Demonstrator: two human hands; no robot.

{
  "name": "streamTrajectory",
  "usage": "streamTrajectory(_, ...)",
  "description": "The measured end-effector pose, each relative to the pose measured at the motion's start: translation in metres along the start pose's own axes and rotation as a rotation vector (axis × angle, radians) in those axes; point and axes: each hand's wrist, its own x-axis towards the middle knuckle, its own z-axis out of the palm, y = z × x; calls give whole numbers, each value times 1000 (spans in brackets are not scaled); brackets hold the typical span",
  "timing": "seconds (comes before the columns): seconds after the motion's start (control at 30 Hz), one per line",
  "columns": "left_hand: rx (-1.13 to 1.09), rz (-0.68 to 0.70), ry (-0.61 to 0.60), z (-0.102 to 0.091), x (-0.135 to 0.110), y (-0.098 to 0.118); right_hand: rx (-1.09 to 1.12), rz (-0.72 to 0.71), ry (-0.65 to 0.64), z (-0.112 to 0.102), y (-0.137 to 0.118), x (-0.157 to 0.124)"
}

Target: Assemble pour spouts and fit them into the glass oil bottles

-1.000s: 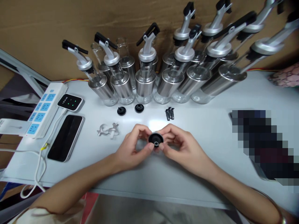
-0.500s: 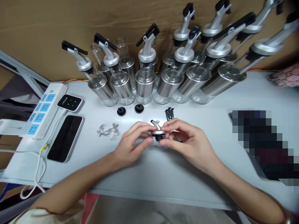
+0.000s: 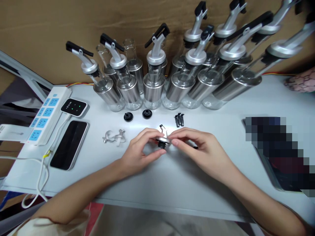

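Between the thumb and fingers of my left hand [image 3: 139,147] is a bottle pour spout [image 3: 162,140], upright, with a silver collar, a black-tipped nozzle and a black ribbed stopper underneath. My right hand [image 3: 199,144] is closed in a pinch at the spout's right edge; whether its fingertips touch the spout I cannot tell. A small black piece [image 3: 195,147] shows under the right palm, mostly hidden. Beyond the hands lie several small black levers [image 3: 179,120]. Two black stoppers [image 3: 147,114] rest further back. Silver spout parts [image 3: 119,137] lie left of my left hand.
Several glass-and-steel bottles [image 3: 154,91] with spouts stand in rows along the back, before a brown cardboard wall [image 3: 73,19]. On the left are a power strip [image 3: 40,126], a small Wi-Fi device [image 3: 75,108], a phone [image 3: 69,145] and white cables. A blurred-out dark object [image 3: 278,157] lies right.
The spout has shifted slightly left and turned in my left hand. My right fingers have loosened from around its collar and drawn a little right, uncovering the black levers.
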Motion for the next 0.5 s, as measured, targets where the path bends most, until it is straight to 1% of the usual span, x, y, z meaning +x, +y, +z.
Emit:
streamTrajectory(0.13,72,125,-5,1,-1,3,-624,-43,105,-6,7,3)
streamTrajectory(0.2,99,152,-10,2,-2,3,-827,-33,123,-5,12,4)
streamTrajectory(0.3,143,122,0,2,-4,3,-958,-10,137,-5,14,6)
streamTrajectory(0.4,164,79,-7,0,-3,3,-983,-6,152,-9,14,7)
streamTrajectory(0.5,160,78,-43,-1,-2,3,-1013,-3,186,-15,15,9)
